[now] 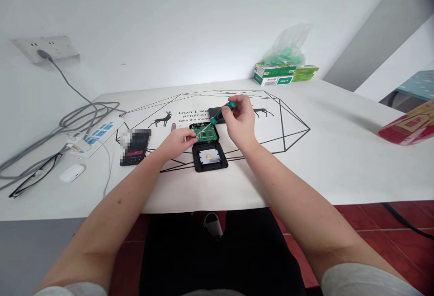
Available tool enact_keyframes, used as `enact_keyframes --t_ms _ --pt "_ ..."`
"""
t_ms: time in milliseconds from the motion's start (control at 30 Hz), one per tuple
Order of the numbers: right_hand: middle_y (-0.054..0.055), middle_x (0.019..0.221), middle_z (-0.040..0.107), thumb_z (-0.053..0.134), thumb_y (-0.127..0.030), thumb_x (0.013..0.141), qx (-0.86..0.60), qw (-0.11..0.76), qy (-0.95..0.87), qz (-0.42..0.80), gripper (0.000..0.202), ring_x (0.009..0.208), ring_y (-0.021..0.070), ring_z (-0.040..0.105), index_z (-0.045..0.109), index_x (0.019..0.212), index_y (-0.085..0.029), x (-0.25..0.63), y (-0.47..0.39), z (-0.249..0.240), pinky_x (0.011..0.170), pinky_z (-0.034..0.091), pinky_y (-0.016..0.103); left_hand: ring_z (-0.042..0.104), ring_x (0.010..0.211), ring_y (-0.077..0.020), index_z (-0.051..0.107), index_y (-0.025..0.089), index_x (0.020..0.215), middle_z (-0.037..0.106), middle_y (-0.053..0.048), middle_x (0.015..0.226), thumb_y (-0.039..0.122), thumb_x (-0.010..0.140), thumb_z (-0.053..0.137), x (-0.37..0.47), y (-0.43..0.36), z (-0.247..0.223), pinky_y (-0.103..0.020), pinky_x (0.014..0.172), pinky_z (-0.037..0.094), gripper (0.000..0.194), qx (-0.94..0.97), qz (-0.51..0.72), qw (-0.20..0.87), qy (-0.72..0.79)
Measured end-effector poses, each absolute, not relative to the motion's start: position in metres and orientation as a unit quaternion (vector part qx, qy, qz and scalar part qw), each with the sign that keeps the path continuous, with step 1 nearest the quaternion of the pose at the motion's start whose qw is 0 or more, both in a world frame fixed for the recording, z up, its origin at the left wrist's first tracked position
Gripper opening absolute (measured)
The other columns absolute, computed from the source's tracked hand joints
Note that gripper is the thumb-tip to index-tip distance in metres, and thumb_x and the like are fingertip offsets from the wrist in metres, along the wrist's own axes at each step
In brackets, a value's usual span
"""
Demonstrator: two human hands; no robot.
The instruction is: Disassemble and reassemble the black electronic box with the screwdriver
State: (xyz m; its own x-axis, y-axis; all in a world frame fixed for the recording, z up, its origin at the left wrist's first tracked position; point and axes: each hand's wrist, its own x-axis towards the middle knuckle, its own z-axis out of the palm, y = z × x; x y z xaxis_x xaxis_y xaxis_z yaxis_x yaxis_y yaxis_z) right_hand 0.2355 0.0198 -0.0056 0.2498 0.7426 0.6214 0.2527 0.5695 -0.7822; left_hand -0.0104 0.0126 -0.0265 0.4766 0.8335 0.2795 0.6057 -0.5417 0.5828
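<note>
My right hand is closed round the green and black handle of a screwdriver. Its shaft slants down to the left, over a green circuit board in an open black case. The tip ends beside the fingertips of my left hand, which are pinched together at the board's left edge; what they hold, if anything, is too small to make out. Just in front of the case lies a square black cover with a silvery plate and a small yellowish pad. Behind the case is a flat dark object, partly hidden by the screwdriver.
To the left are a phone, a power strip with grey cables, a white earphone case and glasses. Green and white boxes stand at the back under a plastic bag. A red package sits far right.
</note>
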Motion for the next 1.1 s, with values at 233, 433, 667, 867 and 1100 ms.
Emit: enact_keyframes --t_ms 233,433,667,867,1100 --pt "-0.001 0.090 0.063 0.066 -0.038 0.093 -0.419 0.672 -0.584 0.180 0.022 0.077 0.0174 0.061 0.056 0.110 -0.029 0.235 0.019 -0.006 0.073 0.058 0.036 0.069 0.087 -0.0239 0.078 0.023 0.096 0.077 -0.006 0.095 0.046 0.101 0.059 -0.010 0.012 -0.026 -0.039 0.085 0.057 0.030 0.842 0.265 0.198 0.426" --pt "0.000 0.092 0.066 0.066 -0.044 0.096 -0.431 0.651 -0.604 0.159 0.025 0.076 0.0178 0.062 0.057 0.115 -0.030 0.236 0.017 -0.007 0.074 0.058 0.038 0.070 0.087 -0.0241 0.079 0.024 0.094 0.077 -0.007 0.094 0.046 0.101 0.059 -0.009 0.012 -0.026 -0.039 0.083 0.057 0.031 0.846 0.262 0.200 0.418" --pt "0.006 0.114 0.076 0.069 -0.053 0.096 -0.318 0.641 -0.662 0.222 0.038 0.101 0.0234 0.075 0.062 0.126 -0.030 0.233 0.010 -0.004 0.089 0.066 0.044 0.069 0.083 -0.0236 0.076 0.023 0.087 0.079 -0.006 0.093 0.046 0.099 0.060 -0.008 0.011 -0.028 -0.038 0.075 0.054 0.031 0.840 0.246 0.225 0.428" --pt "0.009 0.129 0.076 0.072 -0.063 0.095 -0.289 0.607 -0.687 0.277 0.058 0.117 0.0279 0.077 0.059 0.143 -0.033 0.232 0.010 -0.003 0.093 0.069 0.047 0.069 0.091 -0.0240 0.079 0.023 0.104 0.079 -0.007 0.102 0.044 0.098 0.062 -0.006 0.008 -0.028 -0.039 0.081 0.057 0.027 0.850 0.244 0.241 0.400" --pt "0.007 0.120 0.079 0.070 -0.044 0.094 -0.328 0.591 -0.710 0.198 0.047 0.103 0.0269 0.078 0.067 0.139 -0.031 0.239 0.004 0.002 0.088 0.069 0.048 0.062 0.128 -0.0326 0.077 0.026 0.121 0.070 -0.011 0.130 0.048 0.096 0.074 -0.011 -0.004 -0.018 -0.051 0.116 0.052 0.034 0.892 0.214 0.176 0.356"
